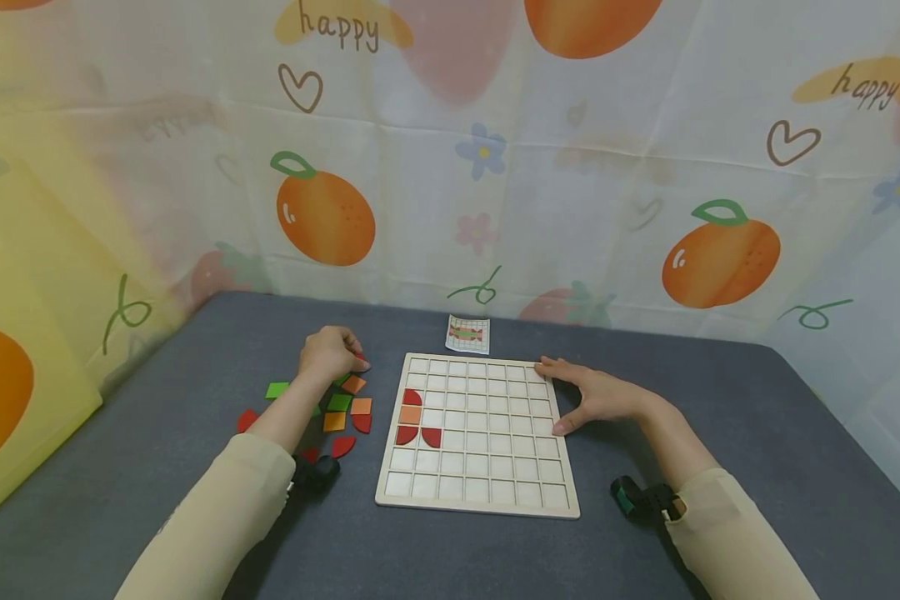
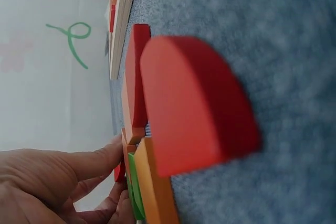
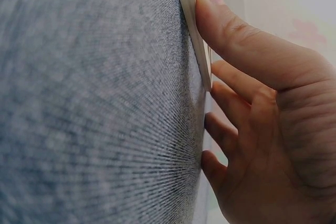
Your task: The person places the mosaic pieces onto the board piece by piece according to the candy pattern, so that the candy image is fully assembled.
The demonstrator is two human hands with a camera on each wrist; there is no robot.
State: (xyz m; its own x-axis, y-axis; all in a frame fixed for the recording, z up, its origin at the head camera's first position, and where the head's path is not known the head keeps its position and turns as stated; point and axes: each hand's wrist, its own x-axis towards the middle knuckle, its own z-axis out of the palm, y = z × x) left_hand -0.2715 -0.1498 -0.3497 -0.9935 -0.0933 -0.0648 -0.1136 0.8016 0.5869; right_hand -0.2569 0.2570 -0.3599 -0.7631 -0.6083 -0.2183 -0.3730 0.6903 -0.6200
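Observation:
My left hand [image 1: 328, 354] is over the loose pieces left of the board, its thumb and fingers pinching a small red piece [image 2: 119, 171] that is mostly hidden by them. Beneath and around it lie an orange square [image 1: 353, 384], a green square [image 1: 339, 402] and red quarter-circles [image 1: 343, 447]. The wooden grid board [image 1: 477, 508] bears red quarter-circles [image 1: 431, 437] and one orange square [image 1: 410, 415] in its left columns. My right hand [image 1: 603, 395] rests at the board's right edge, fingers spread, with the thumb on the rim.
A small pattern card [image 1: 467, 334] with a candy-like picture lies behind the board. Farther left are a green piece [image 1: 277, 390] and a red piece [image 1: 247, 420]. A printed cloth [image 1: 420, 208] hangs behind the dark table [image 1: 480, 558].

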